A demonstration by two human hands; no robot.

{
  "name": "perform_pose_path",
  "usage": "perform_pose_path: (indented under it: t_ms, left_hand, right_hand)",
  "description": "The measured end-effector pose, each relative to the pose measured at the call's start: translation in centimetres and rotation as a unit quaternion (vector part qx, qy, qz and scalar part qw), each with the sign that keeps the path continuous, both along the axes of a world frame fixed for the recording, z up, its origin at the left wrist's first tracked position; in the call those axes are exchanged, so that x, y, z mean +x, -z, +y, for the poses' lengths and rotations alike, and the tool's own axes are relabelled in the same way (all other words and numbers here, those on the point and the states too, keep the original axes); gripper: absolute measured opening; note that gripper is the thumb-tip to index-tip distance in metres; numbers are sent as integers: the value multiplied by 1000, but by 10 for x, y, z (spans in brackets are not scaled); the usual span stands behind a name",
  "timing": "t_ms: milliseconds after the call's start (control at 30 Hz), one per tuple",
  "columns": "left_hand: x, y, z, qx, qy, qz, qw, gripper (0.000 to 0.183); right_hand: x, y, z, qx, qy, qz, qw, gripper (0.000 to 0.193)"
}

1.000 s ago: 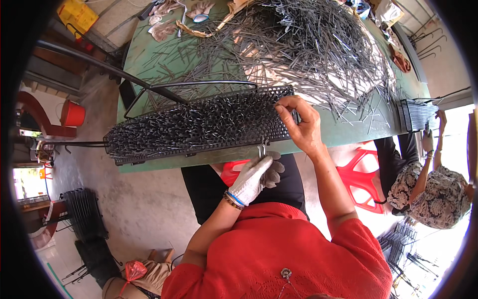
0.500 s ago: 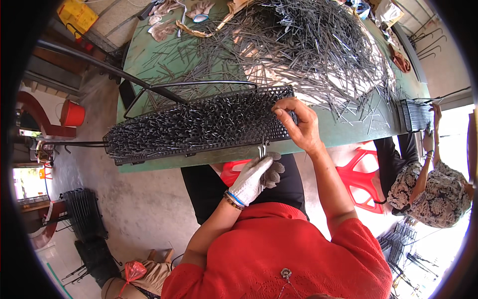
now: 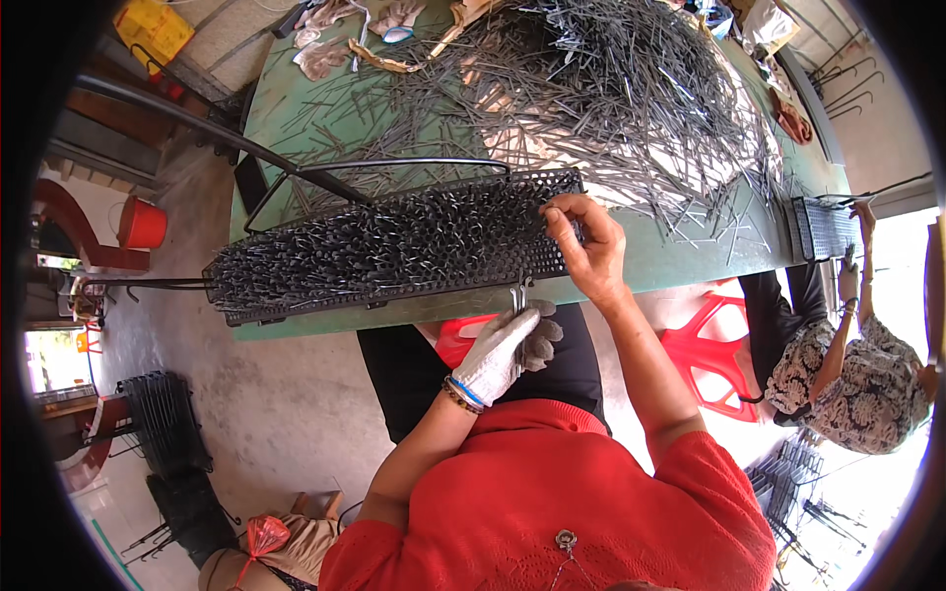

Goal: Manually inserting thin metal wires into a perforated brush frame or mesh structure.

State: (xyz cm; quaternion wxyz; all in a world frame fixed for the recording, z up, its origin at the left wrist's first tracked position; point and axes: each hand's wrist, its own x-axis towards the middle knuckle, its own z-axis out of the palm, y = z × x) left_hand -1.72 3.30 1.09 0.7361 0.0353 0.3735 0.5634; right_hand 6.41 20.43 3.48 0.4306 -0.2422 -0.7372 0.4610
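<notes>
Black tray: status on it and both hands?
Left hand: gloved, holding hooked metal pieces. Right hand: bare, over right end of black tray. Dark rods crowd it; loose rods piled beyond.

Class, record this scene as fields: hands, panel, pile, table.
Black perforated metal panel: mostly crowded with slender dark pieces
Left hand: gloved in white and grey, holding thin hooked metal rods
Right hand: bare, at the panel's right end; grip unclear
Loose pile of thin dark strips: beyond the panel
Green table: under panel and pile
</notes>
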Motion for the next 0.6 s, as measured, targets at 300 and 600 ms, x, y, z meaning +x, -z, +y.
perform_pose_path:
  t_ms: [300,600]
  left_hand:
    - [0,1,0,-9,-9,-2,1000,27]
    - [1,3,0,-14,-10,-7,1000,27]
  right_hand:
    - [-3,-2,-4,160,31,-70,984,14]
    - [-6,-5,-6,210,17,-90,973,18]
